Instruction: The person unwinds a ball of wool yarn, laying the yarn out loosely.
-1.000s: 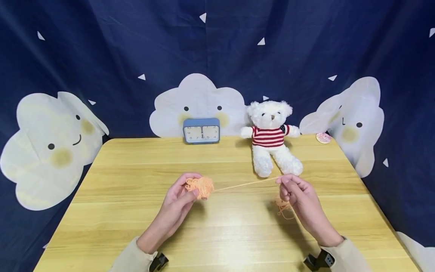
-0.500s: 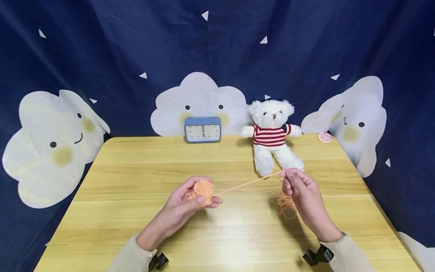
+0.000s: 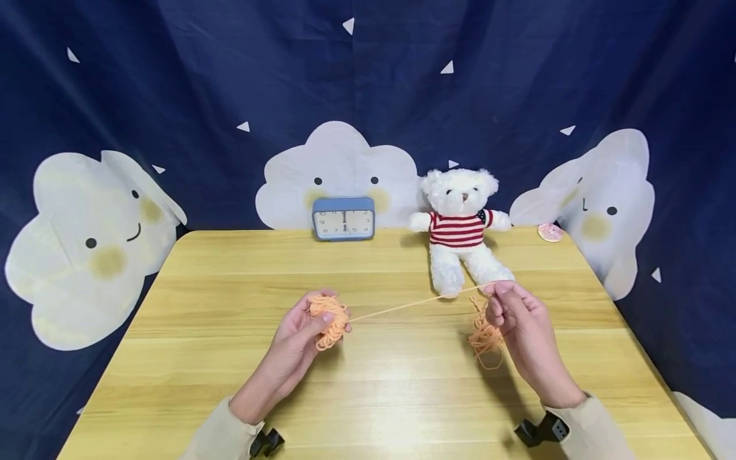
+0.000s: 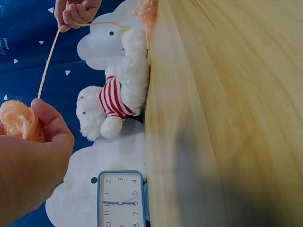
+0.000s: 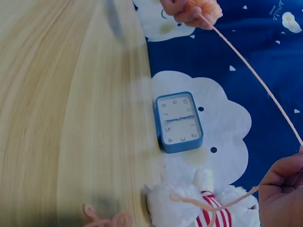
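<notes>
In the head view my left hand [image 3: 299,342] grips a small ball of orange yarn [image 3: 329,319], thumb across its front. From the ball a strand [image 3: 402,308] runs straight up to the right, where my right hand [image 3: 526,335] pinches it between thumb and fingertips. Below and beside the right hand, a loose tangle of the same yarn [image 3: 485,335] lies on the table, partly hidden by that hand. The right wrist view shows a slack length of yarn [image 5: 232,203] trailing from the right hand.
A white teddy bear [image 3: 457,231] in a striped sweater sits at the back of the wooden table [image 3: 241,268], just beyond the right hand. A blue clock [image 3: 344,219] stands to its left. A round pink disc [image 3: 550,232] lies at the back right corner.
My left hand turned the yarn ball and shifted slightly left. My right hand moved a little right and up, still pinching the strand; more of the tangle shows.
</notes>
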Motion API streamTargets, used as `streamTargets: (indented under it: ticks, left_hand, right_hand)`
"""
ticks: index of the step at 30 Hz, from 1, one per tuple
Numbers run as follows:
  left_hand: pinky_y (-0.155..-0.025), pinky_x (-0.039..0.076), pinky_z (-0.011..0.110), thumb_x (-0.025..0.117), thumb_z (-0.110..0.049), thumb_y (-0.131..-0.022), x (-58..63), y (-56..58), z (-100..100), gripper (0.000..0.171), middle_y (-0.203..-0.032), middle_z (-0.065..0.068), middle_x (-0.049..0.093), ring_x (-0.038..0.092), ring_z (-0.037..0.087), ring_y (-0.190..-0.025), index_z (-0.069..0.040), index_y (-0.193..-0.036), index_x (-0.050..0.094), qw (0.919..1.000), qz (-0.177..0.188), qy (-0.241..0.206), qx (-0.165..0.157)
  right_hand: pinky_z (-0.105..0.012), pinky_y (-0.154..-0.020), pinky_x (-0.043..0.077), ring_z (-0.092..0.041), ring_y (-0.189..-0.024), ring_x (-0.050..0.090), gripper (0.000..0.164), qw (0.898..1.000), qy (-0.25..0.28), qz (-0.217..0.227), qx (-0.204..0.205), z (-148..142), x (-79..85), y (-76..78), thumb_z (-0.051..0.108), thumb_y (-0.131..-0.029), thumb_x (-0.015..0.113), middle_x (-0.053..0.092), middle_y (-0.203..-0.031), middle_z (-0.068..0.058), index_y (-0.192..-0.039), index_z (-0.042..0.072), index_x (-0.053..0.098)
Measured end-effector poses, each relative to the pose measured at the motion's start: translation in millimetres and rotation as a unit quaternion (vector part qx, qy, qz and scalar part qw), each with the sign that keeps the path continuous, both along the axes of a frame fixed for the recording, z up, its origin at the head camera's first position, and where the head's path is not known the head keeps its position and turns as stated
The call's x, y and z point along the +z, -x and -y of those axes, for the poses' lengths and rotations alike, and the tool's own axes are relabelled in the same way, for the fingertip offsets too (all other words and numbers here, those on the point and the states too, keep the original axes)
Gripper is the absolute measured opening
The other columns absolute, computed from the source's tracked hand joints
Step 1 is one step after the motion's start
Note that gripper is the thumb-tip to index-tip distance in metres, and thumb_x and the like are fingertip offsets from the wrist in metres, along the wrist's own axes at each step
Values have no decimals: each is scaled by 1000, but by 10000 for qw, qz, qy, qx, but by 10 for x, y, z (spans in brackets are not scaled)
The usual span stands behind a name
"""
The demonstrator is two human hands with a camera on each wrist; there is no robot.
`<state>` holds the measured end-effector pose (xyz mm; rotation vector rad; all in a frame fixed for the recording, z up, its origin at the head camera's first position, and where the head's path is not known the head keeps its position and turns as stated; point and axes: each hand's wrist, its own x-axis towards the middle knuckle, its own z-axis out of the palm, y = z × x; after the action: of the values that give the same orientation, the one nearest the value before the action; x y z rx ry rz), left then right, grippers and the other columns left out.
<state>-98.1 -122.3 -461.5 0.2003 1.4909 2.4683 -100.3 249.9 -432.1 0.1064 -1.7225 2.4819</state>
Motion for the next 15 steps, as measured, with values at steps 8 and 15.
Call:
streamTargets:
  ticks: [8,15]
  left_hand:
    - [-73,57,23,64,-11,-111,-3,17,-13,44,-113,7,62,62,14,-91,2,-152,51,9988,144,161,438]
    - [-75,61,26,65,-6,-110,-20,26,29,48,-122,13,58,64,17,-93,6,-154,48,9991,-90,-109,411]
  right_hand:
    - [-18,-59,47,-8,-65,53,30,9982,548,-129,-201,-146,-10,22,8,-117,49,58,-74,-1,-101,1,74]
    - [-21,-58,47,-10,-62,53,32,9932,1100,-190,-346,-319,-63,37,4,-117,46,60,-74,-4,-102,-5,73]
